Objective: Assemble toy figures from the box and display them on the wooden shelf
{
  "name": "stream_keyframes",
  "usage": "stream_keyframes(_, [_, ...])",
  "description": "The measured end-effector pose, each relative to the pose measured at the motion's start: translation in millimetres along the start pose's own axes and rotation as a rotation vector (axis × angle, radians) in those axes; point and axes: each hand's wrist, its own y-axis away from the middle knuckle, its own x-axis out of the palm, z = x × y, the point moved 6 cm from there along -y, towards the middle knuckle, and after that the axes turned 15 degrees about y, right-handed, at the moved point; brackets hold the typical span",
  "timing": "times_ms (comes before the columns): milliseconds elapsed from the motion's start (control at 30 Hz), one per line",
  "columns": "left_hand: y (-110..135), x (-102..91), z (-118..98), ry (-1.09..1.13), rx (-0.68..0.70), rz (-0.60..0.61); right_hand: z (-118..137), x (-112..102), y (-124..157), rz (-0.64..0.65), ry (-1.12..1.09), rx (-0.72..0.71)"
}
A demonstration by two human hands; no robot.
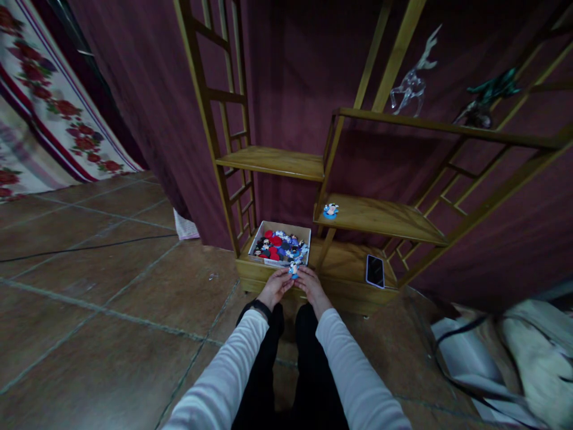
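My left hand (276, 285) and my right hand (311, 284) meet just in front of a small cardboard box (305, 229) on the lowest level of a wooden shelf unit (273, 161). Together their fingertips pinch a small blue and white figurine (294, 270). The box is filled with several small figurines (280, 245) in red, blue and black. Another blue figurine (330, 210) stands alone on the middle right shelf. Both arms wear white sleeves, and a dark band sits on my left wrist.
A phone (375, 270) lies on the bottom board to the right of the box. A clear glass deer (412, 83) and a dark green ornament (486, 98) stand on the upper right shelf. Bags and cloth (501, 358) lie at the right on the tiled floor (111, 280). A flowered cloth (40, 107) hangs at left.
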Motion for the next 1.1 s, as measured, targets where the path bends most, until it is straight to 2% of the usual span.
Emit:
stream_keyframes(233, [2, 0.5, -2, -0.043, 0.061, -0.009, 3, 1, 2, 0.009, -0.025, -0.041])
stream_keyframes(567, [4, 6.3, -5, -0.084, 0.151, 0.031, 3, 7, 1, 0.080, -0.027, 0.020])
stream_keyframes(833, [1, 3.0, -6, -0.105, 0.259, -0.007, 4, 10, 3, 0.087, 0.004, 0.052])
stream_keyframes(1100, [2, 9.1, 0, -0.096, 0.139, 0.088, 4, 7, 2, 0.075, -0.008, 0.035])
